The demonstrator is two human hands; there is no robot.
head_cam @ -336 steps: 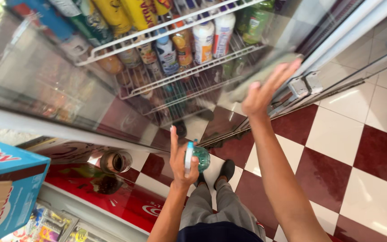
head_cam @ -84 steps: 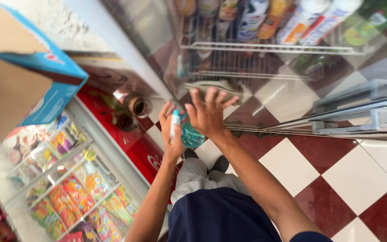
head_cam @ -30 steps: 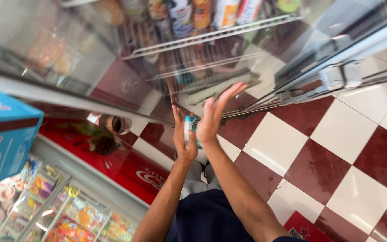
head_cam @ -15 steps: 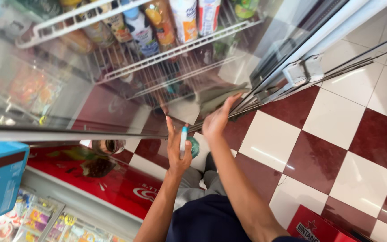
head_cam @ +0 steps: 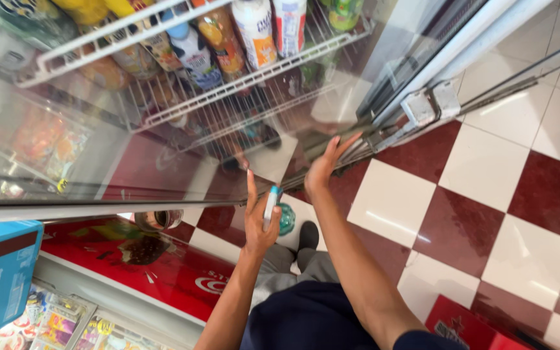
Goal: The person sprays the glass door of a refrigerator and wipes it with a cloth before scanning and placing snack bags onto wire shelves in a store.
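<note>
1 bottle point(head_cam: 275, 210) in left hand point(head_cam: 258, 223) (right hand point(head_cam: 324, 170) on 1 glass door point(head_cam: 163, 129)).

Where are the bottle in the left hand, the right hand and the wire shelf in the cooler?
Bottle point(head_cam: 273, 207): head view, on its pale upper body.
Left hand point(head_cam: 257, 223): head view, on its back.
Right hand point(head_cam: 324, 167): head view, on its back.
Wire shelf point(head_cam: 254, 79): head view, on its front rail.
</note>
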